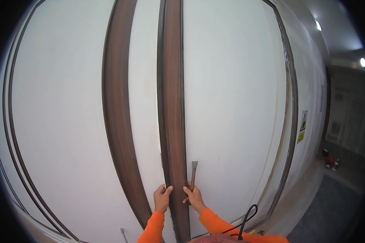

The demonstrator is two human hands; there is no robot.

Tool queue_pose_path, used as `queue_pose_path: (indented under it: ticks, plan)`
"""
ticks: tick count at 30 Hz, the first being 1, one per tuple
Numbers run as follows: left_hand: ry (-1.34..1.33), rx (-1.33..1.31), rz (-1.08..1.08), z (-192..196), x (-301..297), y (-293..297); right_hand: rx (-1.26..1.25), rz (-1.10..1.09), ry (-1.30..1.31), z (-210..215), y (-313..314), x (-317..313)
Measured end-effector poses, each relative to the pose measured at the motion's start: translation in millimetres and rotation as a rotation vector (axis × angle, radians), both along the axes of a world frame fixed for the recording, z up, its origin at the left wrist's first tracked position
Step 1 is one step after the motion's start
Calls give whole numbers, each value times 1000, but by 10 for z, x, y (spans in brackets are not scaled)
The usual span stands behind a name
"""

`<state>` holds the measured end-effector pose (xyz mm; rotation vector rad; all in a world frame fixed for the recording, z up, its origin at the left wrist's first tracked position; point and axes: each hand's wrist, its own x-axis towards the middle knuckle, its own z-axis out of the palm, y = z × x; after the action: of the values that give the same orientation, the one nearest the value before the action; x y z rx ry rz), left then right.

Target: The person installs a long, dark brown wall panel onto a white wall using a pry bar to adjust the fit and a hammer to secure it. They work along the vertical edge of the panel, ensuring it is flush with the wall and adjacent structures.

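Observation:
A long brown wood-grain trim strip [175, 121] with dark edges runs up a white panel [231, 101] in front of me. My left hand [162, 199] is closed on the strip's left edge, thumb on its face and fingers curled at the side. On the opposite edge, my right hand [195, 199] presses its thumb against the strip. A flat chisel [194, 172] is also held in that right hand, its wide metal end pointing up. The lower part of the chisel is hidden by the fingers. Both sleeves are orange.
A second brown strip [121, 121] stands to the left on the panel. A black cable loop [247, 216] hangs near my right forearm. Low at left is a small metal rod [123, 233]. A yellow warning sign [302, 126] and red items [331, 161] on the floor are at right.

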<state>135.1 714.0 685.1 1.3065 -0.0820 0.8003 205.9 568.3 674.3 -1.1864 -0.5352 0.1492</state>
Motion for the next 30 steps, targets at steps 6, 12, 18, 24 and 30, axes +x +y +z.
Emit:
queue_pose_path:
  ticks: [6, 12, 18, 24, 30]
  plan:
    - [83, 248, 237, 46, 36, 62, -30, -19, -36, 318, -26, -58]
    - [134, 299, 385, -82, 3, -146, -134, -28, -32, 248, -142, -54]
    - [-123, -91, 108, 518, 161, -214, -113, -11, -103, 240, -163, 129]
    - [-80, -124, 91, 489, 156, -183, 14, 44, -106, 310, -67, 134]
    - [-165, -153, 200, 362, 207, -384, -31, 55, -82, 472, -167, 44]
